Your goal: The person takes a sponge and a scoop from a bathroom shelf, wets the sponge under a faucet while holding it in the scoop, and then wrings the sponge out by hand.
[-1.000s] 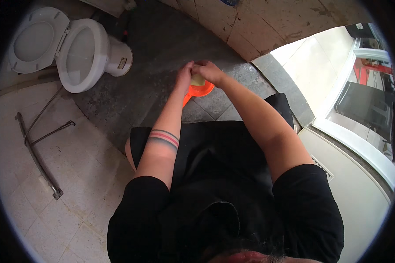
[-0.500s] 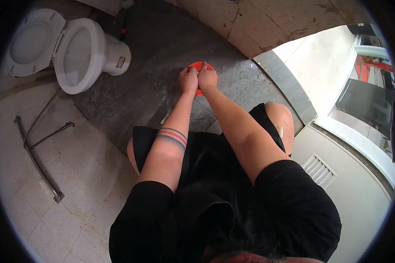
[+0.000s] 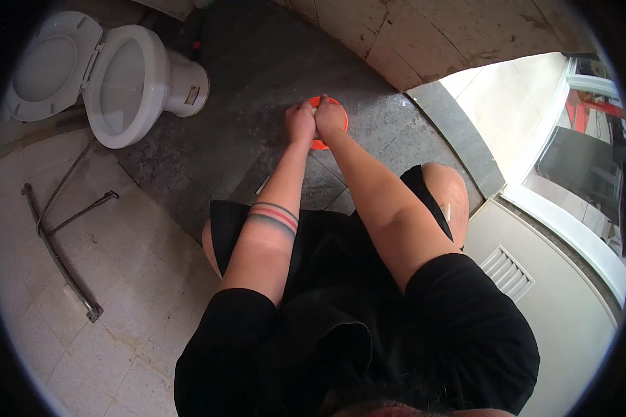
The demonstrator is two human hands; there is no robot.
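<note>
An orange round container (image 3: 319, 145), perhaps a small basin, is on the dark floor ahead of my knees. Both arms reach out straight over it, and the hands meet above its middle. My left hand (image 3: 299, 126) is closed, its fingers curled in toward the other hand. Pressed against it, my right hand (image 3: 330, 119) is closed as well. A small pale bit shows between them, but what they grip is mostly hidden and too small to name. The hands also cover most of the container's inside.
At the far left stands a white toilet (image 3: 126, 90) with its lid (image 3: 45, 68) raised. A metal grab bar (image 3: 61, 260) is fixed to the left tiled wall. To the right are a stone doorsill (image 3: 459, 135) and a pale door panel with a vent (image 3: 508, 272). Dark floor tiles (image 3: 250, 62) stretch ahead.
My hands stay together over the orange container. The right hand has turned slightly, its fingers shifting over the left, and more of the container's right rim shows.
</note>
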